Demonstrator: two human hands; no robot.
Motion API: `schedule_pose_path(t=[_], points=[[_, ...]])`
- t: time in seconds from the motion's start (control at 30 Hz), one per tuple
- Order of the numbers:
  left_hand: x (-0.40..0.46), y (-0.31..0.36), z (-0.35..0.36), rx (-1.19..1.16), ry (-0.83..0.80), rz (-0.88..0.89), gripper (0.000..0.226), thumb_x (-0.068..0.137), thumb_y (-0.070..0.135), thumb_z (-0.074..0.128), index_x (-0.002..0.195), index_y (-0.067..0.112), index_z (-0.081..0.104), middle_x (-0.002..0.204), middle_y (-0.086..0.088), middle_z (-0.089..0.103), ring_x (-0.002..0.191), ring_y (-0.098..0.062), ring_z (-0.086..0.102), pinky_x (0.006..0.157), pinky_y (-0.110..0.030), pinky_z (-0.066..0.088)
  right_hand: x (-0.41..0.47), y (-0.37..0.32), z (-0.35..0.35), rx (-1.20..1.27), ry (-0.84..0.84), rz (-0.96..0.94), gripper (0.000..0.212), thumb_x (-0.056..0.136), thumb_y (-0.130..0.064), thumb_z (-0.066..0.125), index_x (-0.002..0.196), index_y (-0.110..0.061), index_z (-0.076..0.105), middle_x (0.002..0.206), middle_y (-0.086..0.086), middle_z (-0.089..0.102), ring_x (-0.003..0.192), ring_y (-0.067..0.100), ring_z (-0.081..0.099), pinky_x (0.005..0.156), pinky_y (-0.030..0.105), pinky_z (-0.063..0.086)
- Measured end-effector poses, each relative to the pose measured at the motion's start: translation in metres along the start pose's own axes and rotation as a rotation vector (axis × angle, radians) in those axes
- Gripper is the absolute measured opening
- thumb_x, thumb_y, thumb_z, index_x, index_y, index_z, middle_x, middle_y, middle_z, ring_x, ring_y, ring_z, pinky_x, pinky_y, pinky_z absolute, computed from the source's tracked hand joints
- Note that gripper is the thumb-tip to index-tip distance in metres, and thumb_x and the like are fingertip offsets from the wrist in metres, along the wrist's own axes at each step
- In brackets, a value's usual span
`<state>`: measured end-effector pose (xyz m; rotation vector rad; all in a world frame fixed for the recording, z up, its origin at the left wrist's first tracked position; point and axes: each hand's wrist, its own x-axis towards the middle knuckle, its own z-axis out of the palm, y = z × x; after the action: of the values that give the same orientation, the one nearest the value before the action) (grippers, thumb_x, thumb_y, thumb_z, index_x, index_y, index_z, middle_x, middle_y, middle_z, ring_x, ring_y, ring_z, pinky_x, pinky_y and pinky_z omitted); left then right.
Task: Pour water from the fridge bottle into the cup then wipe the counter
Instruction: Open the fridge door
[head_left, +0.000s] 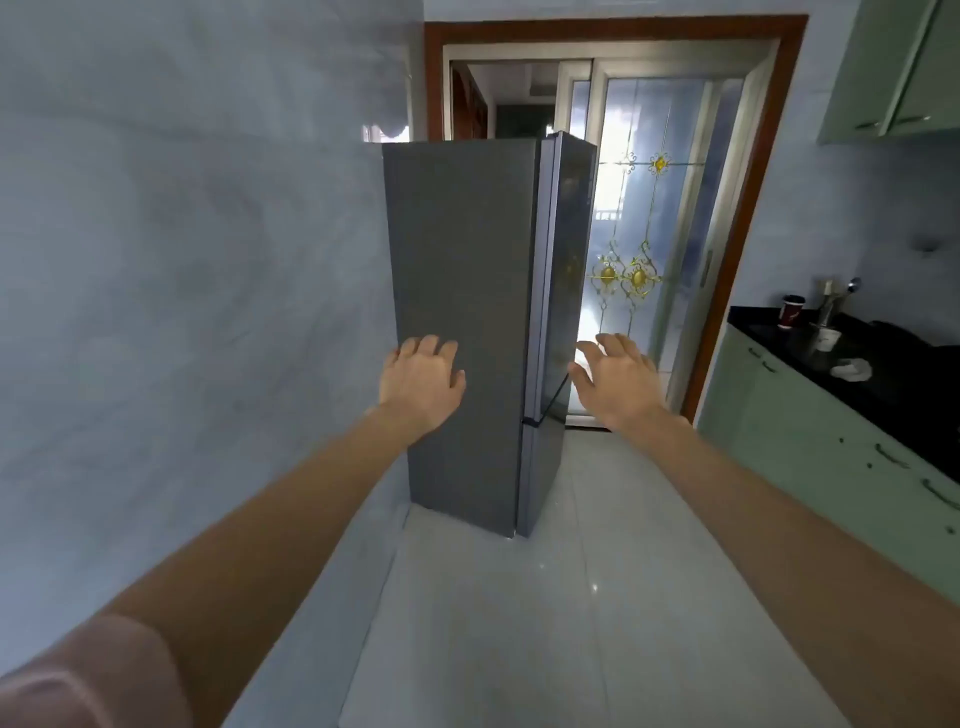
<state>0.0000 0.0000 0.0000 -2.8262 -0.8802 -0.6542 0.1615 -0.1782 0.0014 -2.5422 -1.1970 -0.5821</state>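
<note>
Two hands, left (422, 382) and right (618, 379), both with fingers spread and holding nothing. One fridge (467, 322). One counter (883, 374), carrying two cups: one dark red (791, 312), one white (826, 339). One crumpled white cloth (852, 369). One glass door (654, 218) with gold ornaments.

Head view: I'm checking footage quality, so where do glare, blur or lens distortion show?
Head view: daylight blows out the patterned glass door behind the tall grey fridge; wide-angle bending curves the door frame and stretches both forearms; the whole picture is soft, so the cups on the black counter lack detail.
</note>
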Motion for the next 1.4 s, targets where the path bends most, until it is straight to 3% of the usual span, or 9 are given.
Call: schedule_pose_path(t=[0.2, 0.57, 1.13, 1.4], points=[[0.058, 0.006, 0.071, -0.002, -0.082, 0.002, 0.050, 0.099, 0.036, 0.038, 0.144, 0.015, 0.035, 0.148, -0.009, 0.038, 0.137, -0.030, 0.032, 0.111, -0.044, 0.027, 0.051, 0.032, 0.068, -0.024, -0.103, 0.013, 0.045, 0.102, -0.037, 0.031, 0.141, -0.017, 0.040, 0.147, 0.008, 0.039, 0.140, 0.027, 0.026, 0.112, 0.044, 0.026], [0.233, 0.018, 0.136, 0.015, -0.058, -0.013, 0.050, 0.099, 0.035, 0.040, 0.143, 0.013, 0.038, 0.147, -0.011, 0.040, 0.136, -0.032, 0.033, 0.109, -0.045, 0.029, 0.227, 0.095, 0.141, 0.035, -0.052, -0.039, 0.042, 0.101, -0.034, 0.035, 0.134, -0.011, 0.047, 0.138, 0.013, 0.047, 0.131, 0.029, 0.037, 0.105, 0.044, 0.035], [0.424, -0.028, 0.284, -0.004, -0.132, 0.014, 0.049, 0.099, 0.035, 0.038, 0.143, 0.012, 0.038, 0.148, -0.011, 0.037, 0.136, -0.031, 0.032, 0.108, -0.044, 0.027, 0.416, 0.120, 0.295, 0.066, -0.080, -0.078, 0.040, 0.098, -0.027, 0.041, 0.131, -0.006, 0.050, 0.131, 0.018, 0.052, 0.123, 0.032, 0.045, 0.096, 0.046, 0.043], [0.518, -0.040, 0.344, -0.030, -0.121, 0.080, 0.046, 0.096, 0.031, 0.043, 0.137, 0.010, 0.045, 0.140, -0.013, 0.045, 0.131, -0.032, 0.038, 0.107, -0.044, 0.030, 0.491, 0.131, 0.358, 0.080, -0.065, -0.045, 0.043, 0.098, -0.028, 0.041, 0.133, -0.004, 0.050, 0.137, 0.023, 0.047, 0.130, 0.037, 0.041, 0.101, 0.051, 0.042]])
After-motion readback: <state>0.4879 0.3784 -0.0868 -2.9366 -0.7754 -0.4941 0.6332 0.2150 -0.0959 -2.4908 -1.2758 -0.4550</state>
